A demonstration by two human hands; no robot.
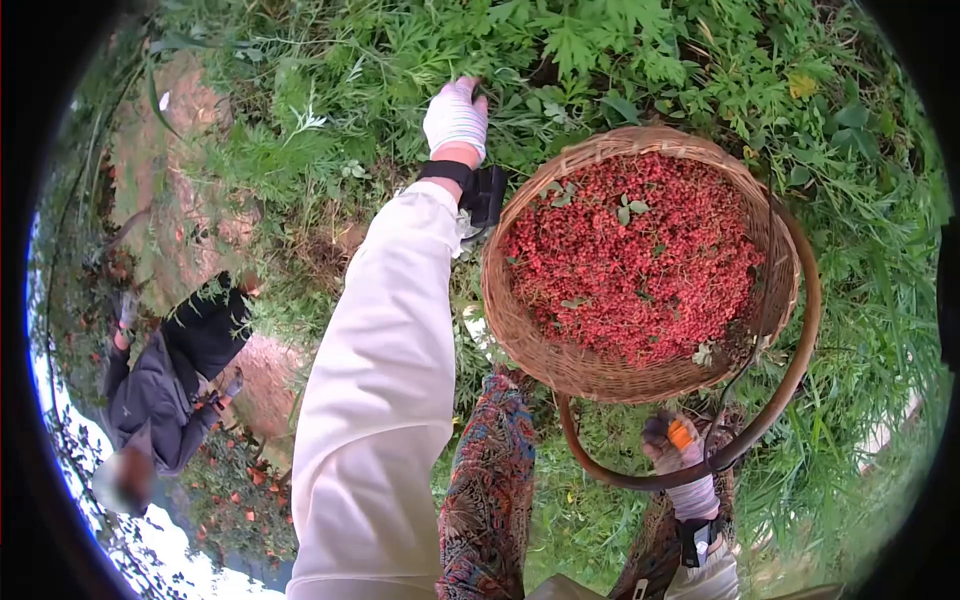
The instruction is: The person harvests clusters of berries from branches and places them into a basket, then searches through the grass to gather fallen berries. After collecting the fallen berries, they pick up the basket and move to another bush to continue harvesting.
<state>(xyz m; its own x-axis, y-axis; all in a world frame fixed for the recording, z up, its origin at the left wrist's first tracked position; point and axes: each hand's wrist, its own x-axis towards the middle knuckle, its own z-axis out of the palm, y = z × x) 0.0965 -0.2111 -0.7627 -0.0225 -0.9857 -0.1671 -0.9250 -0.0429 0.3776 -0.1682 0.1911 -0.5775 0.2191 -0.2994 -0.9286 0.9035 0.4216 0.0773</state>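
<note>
My left hand [457, 118], in a pale striped glove, reaches into the green weeds. Its fingers are curled in, and a small dark spot shows at their tips; whether they hold anything is hidden. A wicker basket [520, 360] tilts towards me, filled with clusters of small red berries [630, 260] and a few leaves. Below its rim is my right hand [672, 445], in a stained glove with dark fingertips. Its fingers are closed beside a small orange thing I cannot make out. The curved wooden basket handle [800, 330] crosses over my right wrist.
Dense weeds [600, 40] surround the basket. At the left, another person [165, 400] in dark clothing bends over a bush with orange-red fruit [240, 500]. Bare brown soil [165, 150] lies beyond. My patterned trouser leg [487, 480] shows below the basket.
</note>
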